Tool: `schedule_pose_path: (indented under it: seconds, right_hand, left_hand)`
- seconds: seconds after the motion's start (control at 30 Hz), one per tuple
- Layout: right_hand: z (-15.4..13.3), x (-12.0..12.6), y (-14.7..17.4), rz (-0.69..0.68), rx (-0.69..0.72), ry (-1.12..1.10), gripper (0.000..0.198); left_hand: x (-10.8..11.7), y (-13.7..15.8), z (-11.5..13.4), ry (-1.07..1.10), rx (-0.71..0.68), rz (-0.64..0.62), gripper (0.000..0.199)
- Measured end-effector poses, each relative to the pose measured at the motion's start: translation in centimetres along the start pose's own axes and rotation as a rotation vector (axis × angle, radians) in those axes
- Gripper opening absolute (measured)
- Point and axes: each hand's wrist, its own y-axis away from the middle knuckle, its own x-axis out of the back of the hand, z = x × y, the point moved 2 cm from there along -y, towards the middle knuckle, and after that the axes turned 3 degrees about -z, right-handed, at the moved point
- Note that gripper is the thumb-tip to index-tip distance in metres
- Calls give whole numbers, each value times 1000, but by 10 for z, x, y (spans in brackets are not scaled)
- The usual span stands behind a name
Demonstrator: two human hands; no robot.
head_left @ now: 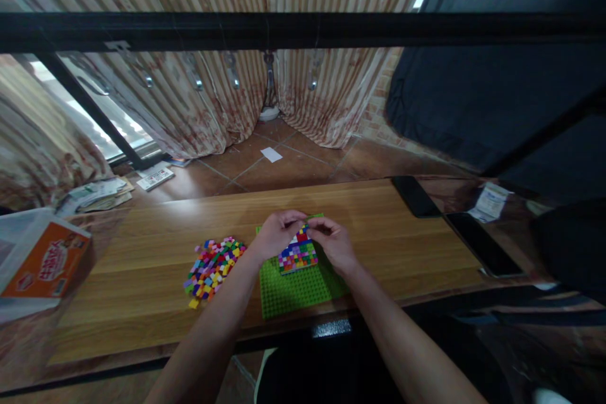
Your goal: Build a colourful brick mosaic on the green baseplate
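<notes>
A green studded baseplate (pixel 293 290) lies on the wooden table. On its upper part sits a block of small multicoloured bricks (pixel 298 257), set side by side in rows. My left hand (pixel 279 233) is at the block's upper left, with its fingers bent and pinched at the far edge. From the right, my right hand (pixel 334 243) reaches the same far end, thumb and fingertips close together. Both sets of fingertips nearly meet there, and whatever they pinch is too small or hidden to make out. Loose bricks (pixel 213 265) are heaped left of the baseplate.
Two dark phones (pixel 415 196) lie toward the table's right end, one nearer me. A clear bin with an orange label (pixel 52 259) stands at the left. A black bar (pixel 303 31) crosses above the table's far side, before striped curtains (pixel 213 101). Papers lie on the tiled floor.
</notes>
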Motion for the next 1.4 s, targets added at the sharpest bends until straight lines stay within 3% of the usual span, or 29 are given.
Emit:
schedule_pose_path:
  seconds: [0.3, 0.5, 0.6, 0.73, 0.83, 0.9, 1.0, 1.07, 1.1, 1.23, 1.4]
  right_hand:
    - [-2, -1, -5, 5, -87, -42, 24]
    - [-4, -5, -2, 26, -134, -101, 33]
    - [-10, 3, 10, 52, -130, -130, 39]
    - [-15, 29, 36, 161, -124, -132, 45]
    - [-17, 47, 61, 281, -119, -46, 45]
    - [-19, 47, 78, 274, -102, 44, 42]
    - [-22, 26, 101, 181, -23, 193, 33]
    - [-23, 0, 115, 57, 41, 282, 27]
    - [-23, -16, 121, -30, 72, 331, 24]
    - [-15, -78, 135, -355, 200, 581, 19]
    - [0, -129, 124, -474, 332, 828, 21]
  left_hand:
    - [-8, -4, -11, 131, 51, 78, 14]
    - [-10, -5, -10, 92, 91, 111, 22]
    - [-2, 2, -1, 45, 31, 189, 28]
    - [21, 44, 9, 27, -58, 396, 36]
    - [41, 105, -1, 18, -53, 607, 41]
    - [56, 150, -17, -27, -2, 819, 38]
    - [80, 204, -41, -236, 142, 997, 35]
    - [95, 222, -51, -523, 252, 1009, 31]
    - [101, 225, -53, -677, 285, 974, 29]
    - [112, 217, -59, -813, 283, 917, 29]
    - [104, 205, -65, -909, 275, 865, 28]
